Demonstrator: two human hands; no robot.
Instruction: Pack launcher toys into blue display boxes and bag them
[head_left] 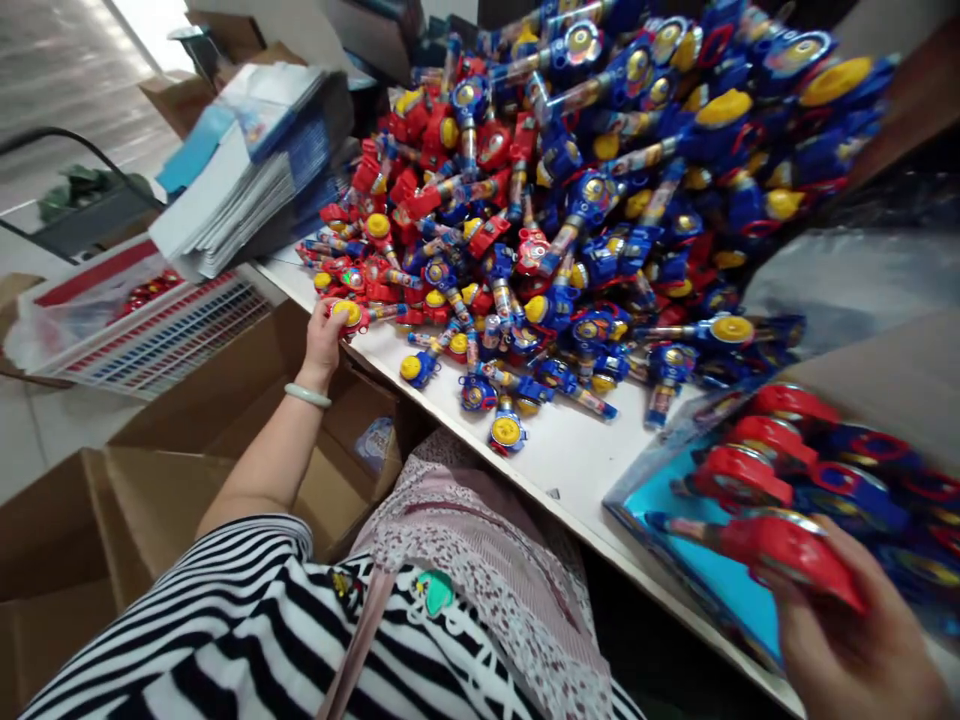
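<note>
A big heap of red and blue plastic toys (585,190) with yellow caps covers the white table (570,450). My left hand (324,340), with a pale bracelet on the wrist, grips a red toy with a yellow cap (349,314) at the heap's near left edge. My right hand (855,640) at the bottom right rests on a red toy (795,550) that lies on a blue packaging card (712,570). Several more red and blue toys are lined up on that card.
A stack of printed cards (240,170) lies at the table's left end. Open cardboard boxes (150,470) stand on the floor at the left. A white crate (135,330) with colourful stickers sits beyond them. My lap is covered by a patterned cloth (480,550).
</note>
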